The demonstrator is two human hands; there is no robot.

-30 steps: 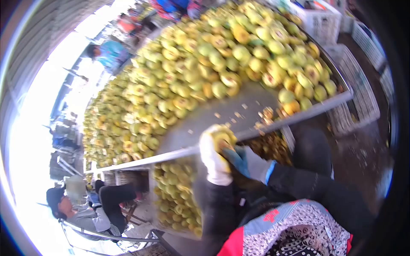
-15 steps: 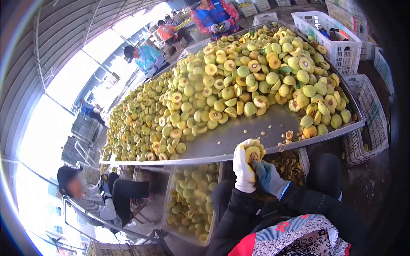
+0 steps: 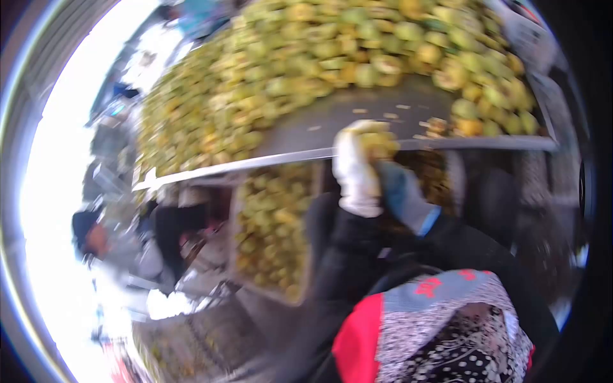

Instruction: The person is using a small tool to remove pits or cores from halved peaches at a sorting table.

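Observation:
My left hand, in a white glove, is closed around a yellow-green peach half just over the table's near edge. Right below the fruit is my right hand in a blue-grey glove, its fingers curled close together. Motion blur hides what, if anything, those fingers grip. Beyond both hands a large heap of cut peaches covers much of the metal table. Small pale bits lie on the bare metal close by.
Beneath the table, a crate of peach halves stands left of my legs. Brown scraps sit in a container between my knees. White plastic crates stand at right. A seated person is at the left.
The view has tilted downward and blurred, so table and hands appear higher. My left hand still holds the peach half; my right hand stays close beside it, slightly lower on the fruit.

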